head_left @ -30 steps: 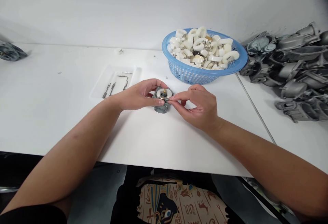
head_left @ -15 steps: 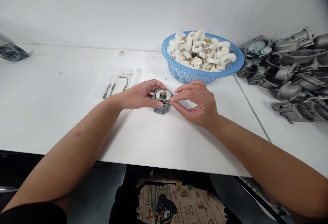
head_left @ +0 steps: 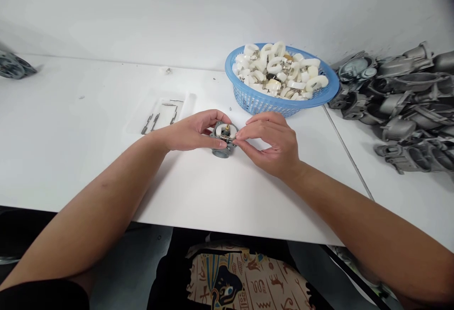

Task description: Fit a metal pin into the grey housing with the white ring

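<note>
Far to the left of both hands, at the bench's (head_left: pixel 71 159) back edge, lies a grey cast-metal part (head_left: pixel 12 66), only partly in view. Nearer, just beyond and left of the left hand, sits a shallow clear plastic tray (head_left: pixel 136 123) holding several thin grey metal pins (head_left: pixel 151 122).

The left hand (head_left: pixel 189 133) is closed around the left side of a small grey cast-metal carburettor body (head_left: pixel 223 139), thumb low on the near side, fingers curled over the far side. The body stands on the white bench directly between the two hands, touching both. Its upper face shows a white plastic piece and a small brass post in the middle.

The right hand (head_left: pixel 275 144) meets the body from the right. Its thumb and forefinger are pressed together in a pinch at the body's right edge, on a small metal piece too small to identify; the remaining fingers are loosely curled clear of the body.

Beyond the right hand, near but apart from it, stands a round blue plastic mesh basket (head_left: pixel 260 104) heaped with white plastic floats (head_left: pixel 280 69) with metal fittings. Well to the right of the right hand, on an adjoining white surface, lies a pile of grey cast-metal carburettor bodies (head_left: pixel 404 102).
</note>
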